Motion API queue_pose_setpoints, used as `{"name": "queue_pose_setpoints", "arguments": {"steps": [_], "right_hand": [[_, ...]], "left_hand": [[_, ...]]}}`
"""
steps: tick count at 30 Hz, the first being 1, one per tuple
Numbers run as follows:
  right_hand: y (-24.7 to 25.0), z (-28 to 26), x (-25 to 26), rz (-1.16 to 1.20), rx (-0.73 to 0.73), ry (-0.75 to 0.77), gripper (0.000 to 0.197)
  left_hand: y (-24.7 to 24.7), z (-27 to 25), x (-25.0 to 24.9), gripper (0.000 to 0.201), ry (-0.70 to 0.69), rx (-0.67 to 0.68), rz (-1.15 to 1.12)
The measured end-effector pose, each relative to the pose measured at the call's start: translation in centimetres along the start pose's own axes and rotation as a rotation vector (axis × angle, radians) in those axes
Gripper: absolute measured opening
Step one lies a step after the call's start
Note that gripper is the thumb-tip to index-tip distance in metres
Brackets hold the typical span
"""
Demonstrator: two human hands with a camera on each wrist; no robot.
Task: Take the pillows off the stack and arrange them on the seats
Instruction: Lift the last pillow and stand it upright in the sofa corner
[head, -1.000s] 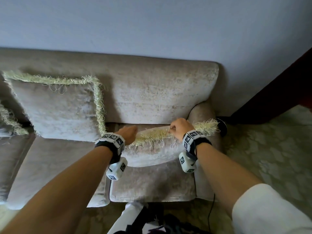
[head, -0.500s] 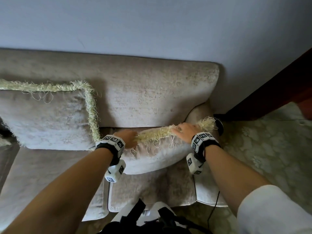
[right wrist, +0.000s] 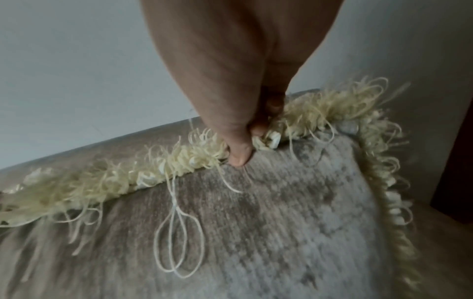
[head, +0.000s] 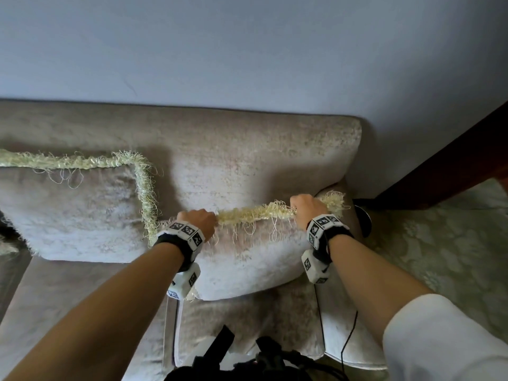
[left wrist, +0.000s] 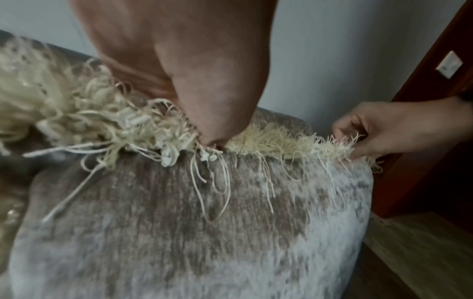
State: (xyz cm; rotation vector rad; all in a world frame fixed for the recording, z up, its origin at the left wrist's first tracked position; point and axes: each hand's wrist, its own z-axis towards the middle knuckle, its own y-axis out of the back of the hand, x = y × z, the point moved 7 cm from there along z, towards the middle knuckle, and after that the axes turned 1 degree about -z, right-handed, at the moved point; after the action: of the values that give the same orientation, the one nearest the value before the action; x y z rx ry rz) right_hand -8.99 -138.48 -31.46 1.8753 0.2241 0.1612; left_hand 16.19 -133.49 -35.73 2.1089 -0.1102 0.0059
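Note:
A beige pillow (head: 247, 259) with a pale yellow fringe (head: 255, 213) stands tilted on the sofa's right seat (head: 247, 323), leaning toward the backrest. My left hand (head: 199, 220) grips the fringe's left part and my right hand (head: 305, 207) grips it near the right corner. In the left wrist view my left hand (left wrist: 212, 139) pinches the fringe and the right hand (left wrist: 358, 139) pinches it farther along. In the right wrist view my right hand (right wrist: 243, 145) pinches the fringed top edge of the pillow (right wrist: 256, 232). A second fringed pillow (head: 74, 213) leans on the backrest at the left.
The beige sofa (head: 247, 155) stands against a pale wall, its right armrest (head: 341, 193) beside the held pillow. A dark wooden door frame (head: 445, 166) rises at the right above a patterned floor (head: 439, 243). A black cable (head: 349, 339) hangs by the sofa's front.
The pillow has been raised from lying nearly flat to standing tilted on the right seat, and both hands have risen with its fringed edge. The view shifted right.

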Motion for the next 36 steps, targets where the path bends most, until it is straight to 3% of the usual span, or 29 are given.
{"name": "queue_pose_setpoints", "arguments": {"steps": [6,12,15,19,22,27,36], "right_hand": [[1.2,2.1,-1.3,0.158,-0.102,-0.086,0.027],[3.1,2.9,-1.1,0.117,-0.188,-0.097,0.025],[2.4,3.2,-1.4,0.116,-0.169,-0.145,0.021],[0.3,4.0,-2.4,0.145,-0.046,-0.243,0.006],[-1.5,3.9,-2.1,0.168,0.005,-0.267,0.023],[-3.5,3.7,0.6,0.133,0.052,-0.182,0.026],[-7.3,4.2,5.6,0.183,0.019,0.003,0.062]], "left_hand": [[3.9,1.8,1.0,0.027,0.041,-0.095,0.018],[5.4,4.0,1.5,0.030,0.052,-0.113,-0.060],[4.4,5.2,1.1,0.037,0.056,-0.100,-0.092],[4.3,5.9,0.6,0.040,0.055,-0.204,-0.128],[3.8,5.9,0.2,0.060,0.041,-0.239,-0.136],[1.6,6.1,-0.4,0.063,-0.033,-0.130,-0.173],[-1.4,3.2,0.2,0.067,-0.034,-0.290,-0.237]]}}
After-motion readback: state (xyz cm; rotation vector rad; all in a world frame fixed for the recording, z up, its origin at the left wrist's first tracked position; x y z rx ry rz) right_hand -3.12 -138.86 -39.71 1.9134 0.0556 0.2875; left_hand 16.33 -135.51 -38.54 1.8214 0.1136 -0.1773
